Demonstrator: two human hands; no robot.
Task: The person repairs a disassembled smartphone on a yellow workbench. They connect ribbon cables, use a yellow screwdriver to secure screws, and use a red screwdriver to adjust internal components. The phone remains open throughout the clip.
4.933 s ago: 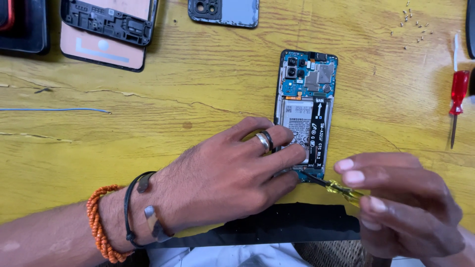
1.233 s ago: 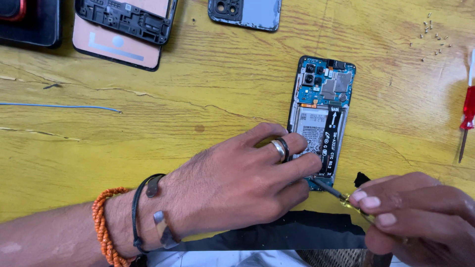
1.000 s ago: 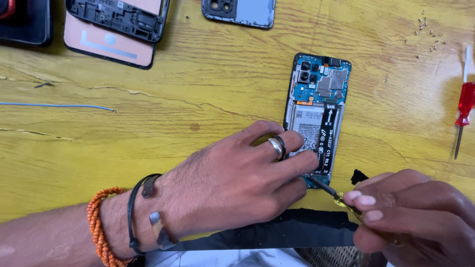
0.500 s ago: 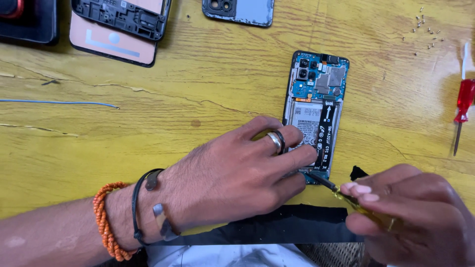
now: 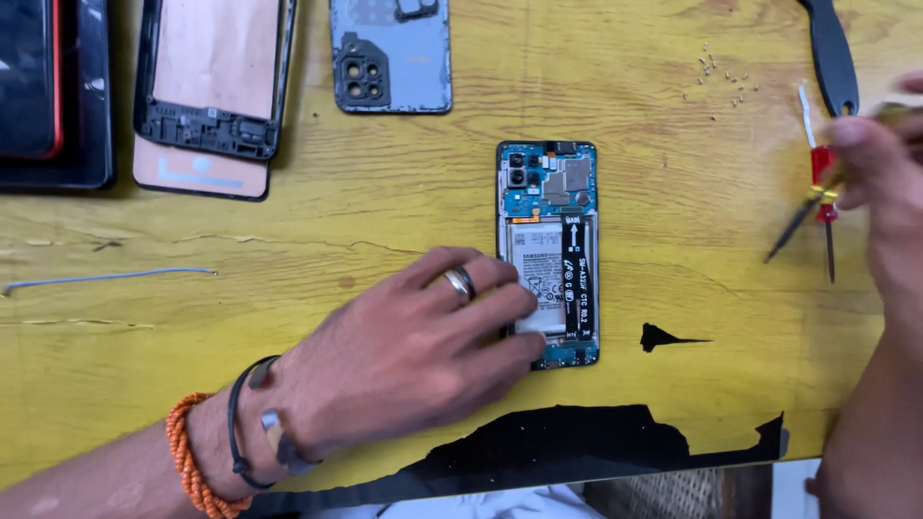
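On the yellow table point(image 5: 240, 317) an opened phone point(image 5: 549, 255) lies face down. His left hand point(image 5: 404, 356) rests flat, fingers point(image 5: 490, 312) spread loosely over its lower left edge, gripping nothing. Off to the right, well apart, his right hand point(image 5: 880, 159) pinches a thin screwdriver point(image 5: 803, 216).

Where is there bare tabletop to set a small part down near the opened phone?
Bare yellow table lies between the opened phone, the grey back cover and the blue wire. Another patch sits right of the phone, below the loose screws. Crowded: top left with the frames, and the right edge by the red screwdriver.
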